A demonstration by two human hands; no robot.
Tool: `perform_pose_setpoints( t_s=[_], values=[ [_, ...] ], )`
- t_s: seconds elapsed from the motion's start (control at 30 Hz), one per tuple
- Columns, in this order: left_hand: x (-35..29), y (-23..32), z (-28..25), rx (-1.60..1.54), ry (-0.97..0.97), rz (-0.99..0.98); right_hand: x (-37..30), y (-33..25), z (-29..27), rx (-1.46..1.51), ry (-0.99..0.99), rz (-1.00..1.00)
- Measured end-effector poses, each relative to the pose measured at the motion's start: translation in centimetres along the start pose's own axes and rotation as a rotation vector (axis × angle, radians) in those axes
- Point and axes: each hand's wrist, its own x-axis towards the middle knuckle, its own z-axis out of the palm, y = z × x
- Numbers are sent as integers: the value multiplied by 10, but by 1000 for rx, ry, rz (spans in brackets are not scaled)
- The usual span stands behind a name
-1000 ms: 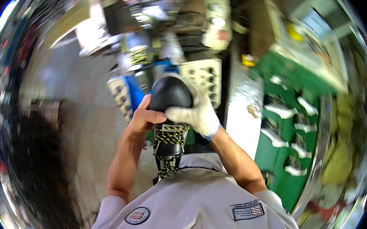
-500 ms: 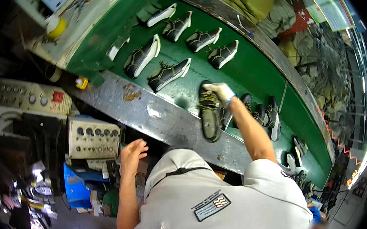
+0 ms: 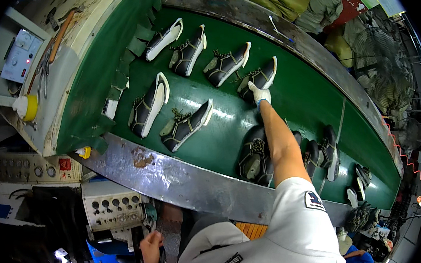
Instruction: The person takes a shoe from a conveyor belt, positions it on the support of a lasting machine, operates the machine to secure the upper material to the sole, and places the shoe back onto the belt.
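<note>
My right hand (image 3: pixel 259 94), in a white glove, reaches across the green conveyor belt (image 3: pixel 226 128) and grips the near end of a black shoe (image 3: pixel 262 78). This shoe has a white sole edge and yellow-and-black laces; the hand partly covers it. My bare left hand (image 3: pixel 151 245) hangs low beside the control box, its fingers loosely curled with nothing visible in them. Nearer on the belt stands a dark pair of shoes (image 3: pixel 253 158), partly behind my right forearm. Several black shoes with white parts, such as this one (image 3: pixel 149 108), lie to the left in two rows.
A metal ledge (image 3: pixel 190 183) edges the belt on my side. More shoes (image 3: pixel 328 148) stand on the right. A control box with knobs (image 3: pixel 112 205) is at lower left; a hammer and pliers lie near a yellow-capped bottle (image 3: pixel 26 107). Another person (image 3: pixel 360 260) is at lower right.
The shoe my right hand held over the ledge now stands on the belt, let go. That hand has moved farther out onto another shoe. My left hand has dropped lower and its fingers have curled.
</note>
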Motion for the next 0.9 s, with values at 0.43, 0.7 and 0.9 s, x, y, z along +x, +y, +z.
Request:
perform_pose_setpoints(
  t_s=[0.43,0.7,0.9],
  values=[
    [4,59,13,-156,-134,232,-244,19,-62,1264,-1241,-99],
    [-37,159,-74,-449,66,576,-496,12,50,1121,-1587,446],
    [-60,51,-194,-625,504,639,-685,-32,52,538,-2055,356]
  ],
)
